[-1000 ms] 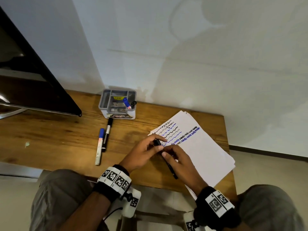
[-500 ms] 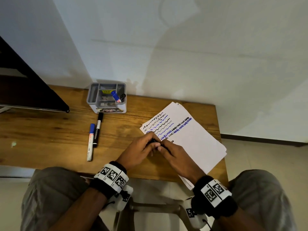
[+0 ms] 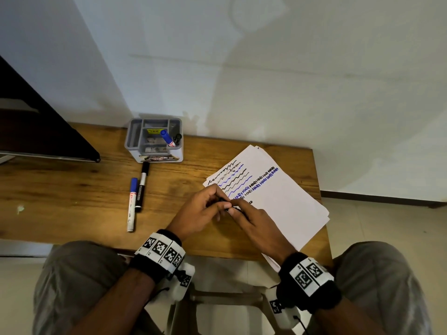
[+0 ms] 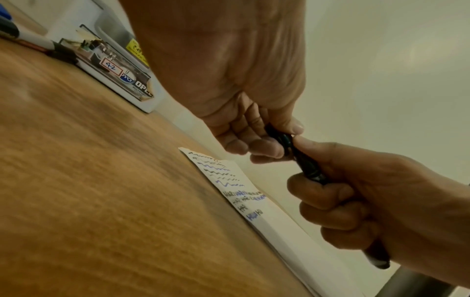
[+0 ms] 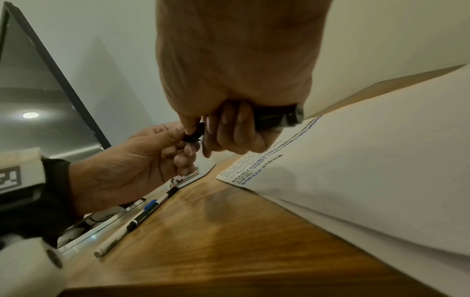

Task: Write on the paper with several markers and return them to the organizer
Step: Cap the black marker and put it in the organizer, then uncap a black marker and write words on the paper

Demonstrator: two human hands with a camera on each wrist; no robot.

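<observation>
Both hands meet over the near-left corner of the paper stack (image 3: 278, 204), which carries black and blue wavy lines and words. My right hand (image 3: 233, 210) grips the barrel of a black marker (image 4: 309, 170), whose tail end (image 5: 274, 118) sticks out past the fist. My left hand (image 3: 219, 204) pinches the marker's cap end between thumb and fingers. I cannot tell whether the cap is fully seated. The grey organizer (image 3: 154, 141) stands at the back of the desk with a blue marker (image 3: 167, 137) and a black one (image 3: 177, 137) upright in it.
A blue-capped marker (image 3: 131, 204) and a black marker (image 3: 142, 187) lie side by side on the wooden desk (image 3: 72, 194), in front of the organizer. A dark monitor (image 3: 36, 131) fills the back left. The wall runs behind the desk, and my knees sit under its near edge.
The hands have closed together; the black marker, seen full length a second ago, is now mostly hidden between them. My head view has shifted slightly.
</observation>
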